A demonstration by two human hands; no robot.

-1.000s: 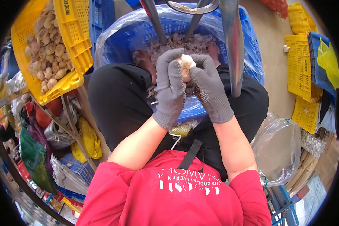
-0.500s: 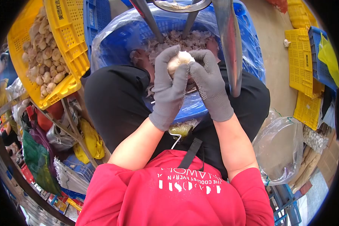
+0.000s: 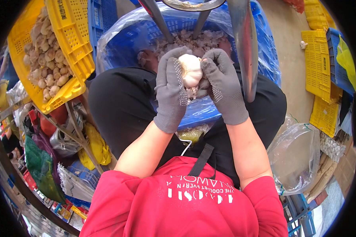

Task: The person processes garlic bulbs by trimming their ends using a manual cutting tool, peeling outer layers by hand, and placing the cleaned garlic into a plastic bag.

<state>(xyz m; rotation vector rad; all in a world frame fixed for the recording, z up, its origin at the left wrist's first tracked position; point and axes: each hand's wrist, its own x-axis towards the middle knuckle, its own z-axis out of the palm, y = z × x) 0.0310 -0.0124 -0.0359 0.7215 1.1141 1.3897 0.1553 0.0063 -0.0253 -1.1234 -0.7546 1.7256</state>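
Note:
A whitish garlic bulb (image 3: 191, 71) is held between my two hands, above the blue crate. My left hand (image 3: 171, 87), in a grey dotted knit glove, cups the bulb from the left with its fingers curled round it. From the right, my right hand (image 3: 222, 85) in a matching glove presses thumb and fingers against the bulb; some of its fingers are hidden beneath. Below the hands, loose garlic skins (image 3: 182, 42) lie in the blue crate (image 3: 126, 33), which is lined with clear plastic.
A metal stand (image 3: 246, 51) rises over the crate, just beyond my right hand. At upper left, a yellow crate (image 3: 75, 43) holds many garlic bulbs (image 3: 49, 55). Yellow crates (image 3: 317, 63) stand at right, above a clear plastic bag (image 3: 296, 158).
The bulb has turned in my hands and shows more of its white side. My left thumb has shifted off its front, and my fingers have changed their hold.

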